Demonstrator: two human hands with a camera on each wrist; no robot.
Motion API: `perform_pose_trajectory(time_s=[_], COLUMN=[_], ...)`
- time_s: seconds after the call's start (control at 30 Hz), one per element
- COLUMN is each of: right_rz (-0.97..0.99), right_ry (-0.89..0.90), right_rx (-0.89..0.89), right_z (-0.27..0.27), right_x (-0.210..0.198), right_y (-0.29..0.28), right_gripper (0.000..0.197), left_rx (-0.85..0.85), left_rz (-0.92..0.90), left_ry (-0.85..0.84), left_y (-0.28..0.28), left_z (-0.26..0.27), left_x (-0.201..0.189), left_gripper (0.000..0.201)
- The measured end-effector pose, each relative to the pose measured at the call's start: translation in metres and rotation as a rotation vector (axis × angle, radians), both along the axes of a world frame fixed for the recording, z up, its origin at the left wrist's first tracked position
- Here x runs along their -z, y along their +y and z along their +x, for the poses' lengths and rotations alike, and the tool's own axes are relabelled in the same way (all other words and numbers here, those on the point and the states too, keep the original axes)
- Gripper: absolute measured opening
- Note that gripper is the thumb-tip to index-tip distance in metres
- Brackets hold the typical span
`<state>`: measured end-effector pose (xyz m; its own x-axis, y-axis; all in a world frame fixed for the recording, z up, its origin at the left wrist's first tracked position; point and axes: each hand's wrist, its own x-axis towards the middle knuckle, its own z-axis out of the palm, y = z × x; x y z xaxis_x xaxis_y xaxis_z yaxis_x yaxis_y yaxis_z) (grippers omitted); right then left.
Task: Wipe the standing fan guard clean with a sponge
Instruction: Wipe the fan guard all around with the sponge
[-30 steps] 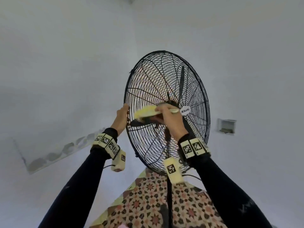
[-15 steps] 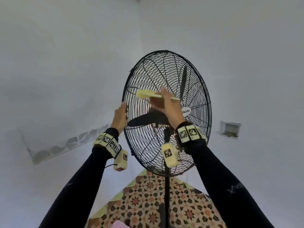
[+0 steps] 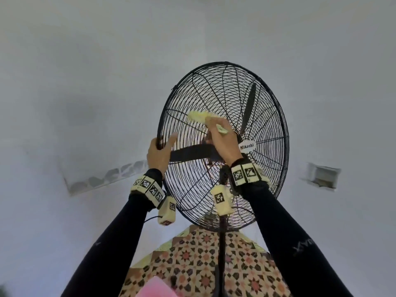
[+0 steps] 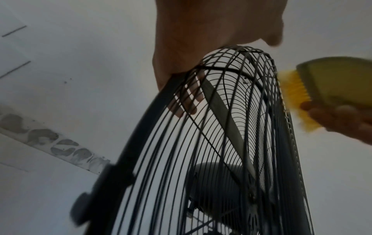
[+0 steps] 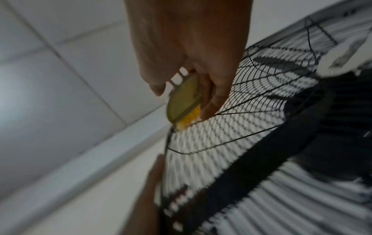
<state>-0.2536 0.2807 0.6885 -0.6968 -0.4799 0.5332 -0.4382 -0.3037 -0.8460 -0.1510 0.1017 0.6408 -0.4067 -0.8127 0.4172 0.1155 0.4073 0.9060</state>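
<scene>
A black wire fan guard [image 3: 267, 116] stands on a pole in front of me. My left hand [image 3: 162, 144] grips its left rim, thumb in front and fingers curled behind the wires [image 4: 187, 101]. My right hand [image 3: 216, 129] holds a yellow scrubber [image 3: 198, 116] with a flat pale back and yellow bristles [image 4: 293, 101]. The bristles press against the front wires in the upper left part of the guard, above the hub. In the right wrist view the scrubber [image 5: 184, 101] is pinched between thumb and fingers against the guard [image 5: 231, 143].
Dark fan blades [image 3: 192, 152] sit still behind the wires, with a white "Mikachi" badge [image 3: 247, 146] at the hub. The pole [image 3: 221, 254] runs down to a patterned tile floor [image 3: 192, 264]. White walls stand behind, with a recessed box [image 3: 320, 175] on the right. Something pink [image 3: 154, 288] lies at the bottom.
My right hand has carried the scrubber up from hub level and leftward across the front wires. The left hand has kept its grip on the rim.
</scene>
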Motion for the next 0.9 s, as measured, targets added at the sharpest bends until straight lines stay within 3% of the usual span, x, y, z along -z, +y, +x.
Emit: perform_pose_trajectory(time_s=[0.1, 0.2, 0.27, 0.37, 0.43, 0.53, 0.63, 0.77, 0.83, 0.9], right_rz=[0.085, 0.200, 0.241, 0.075, 0.044, 0.086, 0.123, 0.125, 0.015, 0.029], right_ry=[0.160, 0.234, 0.181, 0.076, 0.148, 0.247, 0.357, 0.261, 0.248, 0.284], right_rx=[0.000, -0.058, -0.158, -0.253, -0.173, -0.053, -0.074, -0.087, -0.057, 0.003], right_z=[-0.005, -0.009, -0.016, -0.033, -0.041, -0.041, -0.032, -0.032, -0.038, -0.042], right_x=[0.040, 0.067, 0.055, 0.022, 0.017, 0.050, 0.080, 0.042, 0.024, 0.027], right_y=[0.011, 0.029, 0.033, 0.030, 0.024, 0.025, 0.038, 0.039, 0.032, 0.026], right_gripper=[0.040, 0.034, 0.033, 0.027, 0.034, 0.051, 0.039, 0.045, 0.047, 0.042], left_rx=[-0.086, -0.154, -0.217, -0.279, -0.288, -0.292, -0.278, -0.276, -0.271, -0.269], left_rz=[-0.036, -0.007, 0.010, 0.005, 0.004, -0.001, -0.003, -0.005, -0.003, 0.001], left_ry=[-0.001, 0.008, 0.021, 0.029, 0.048, 0.057, 0.023, 0.029, 0.031, 0.026], left_y=[0.012, 0.018, 0.024, 0.039, 0.044, 0.043, 0.037, 0.039, 0.042, 0.043], left_z=[-0.002, -0.002, -0.002, -0.005, -0.008, -0.007, -0.001, 0.002, 0.000, 0.000], left_x=[0.006, 0.011, 0.015, 0.027, 0.035, 0.040, 0.040, 0.043, 0.043, 0.042], left_gripper=[0.096, 0.085, 0.084, 0.082, 0.082, 0.084, 0.082, 0.080, 0.088, 0.095])
